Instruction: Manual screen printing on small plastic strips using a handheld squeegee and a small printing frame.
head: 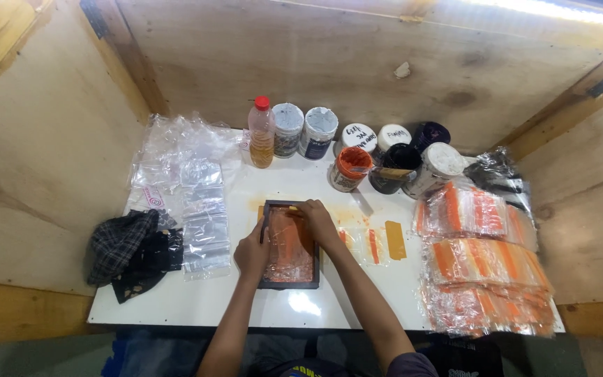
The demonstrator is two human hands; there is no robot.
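A small dark-framed printing screen (pixel 289 281) smeared with orange ink lies on the white table (pixel 197 300) in front of me. My left hand (pixel 251 253) grips the frame's left edge. My right hand (pixel 317 220) rests on the frame's top right corner, fingers closed over something small and yellow that I cannot make out clearly. Just right of the frame lie a clear bag with an orange stripe (pixel 371 246) and a flat orange-yellow scraper (pixel 395 239).
Several ink jars (pixel 351 167) and a red-capped bottle (pixel 262 132) line the back. Clear bags (pixel 200 202) lie left, beside a dark checked cloth (pixel 123 244). Printed orange-striped bags (pixel 483 258) are stacked right. Plywood walls enclose the table.
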